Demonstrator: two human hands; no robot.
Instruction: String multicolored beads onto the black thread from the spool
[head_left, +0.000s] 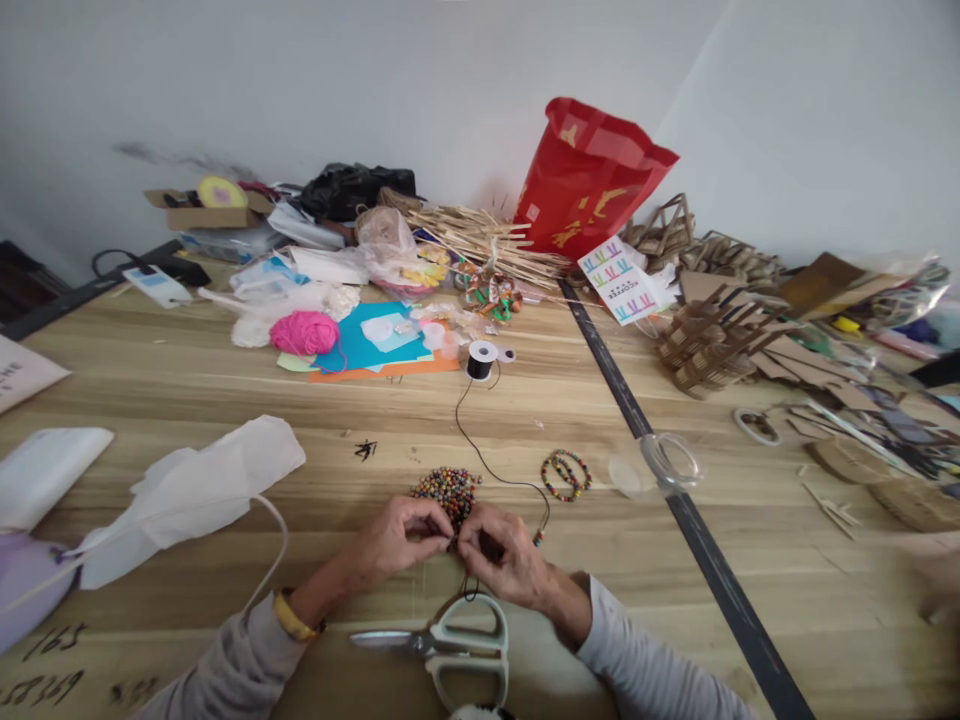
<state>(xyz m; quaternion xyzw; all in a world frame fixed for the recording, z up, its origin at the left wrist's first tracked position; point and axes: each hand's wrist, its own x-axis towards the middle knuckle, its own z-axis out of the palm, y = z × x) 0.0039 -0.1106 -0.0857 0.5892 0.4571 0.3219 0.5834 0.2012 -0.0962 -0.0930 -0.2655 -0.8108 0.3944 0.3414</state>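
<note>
Both hands are brought together low at the middle of the wooden worktop [187, 390], right at the near edge of a pile of coloured beads [448, 490]. The left hand [394, 545] is pinched shut, thumb against fingertips, on something too small to be made out, probably a single bead. The right hand [501, 555] is closed narrowly as well, and a thin black cord [480, 455] appears to be held in it; the cord is seen running up the worktop to a small spool [481, 360], with a few beads already strung just right of the hand. Threading is judged to be the step in hand, one bead being fed onto the cord end. A steady cord tip and a fine pinch would be called for next, since the hole is tiny and the loose beads lie touching the fingers. Two finished bead bracelets [566, 474] are laid just right of the pile. Scissors [450, 645] with pale handles are left lying flat between the forearms, near the wrists. A white bag [195, 490] is spread well to the left.
</note>
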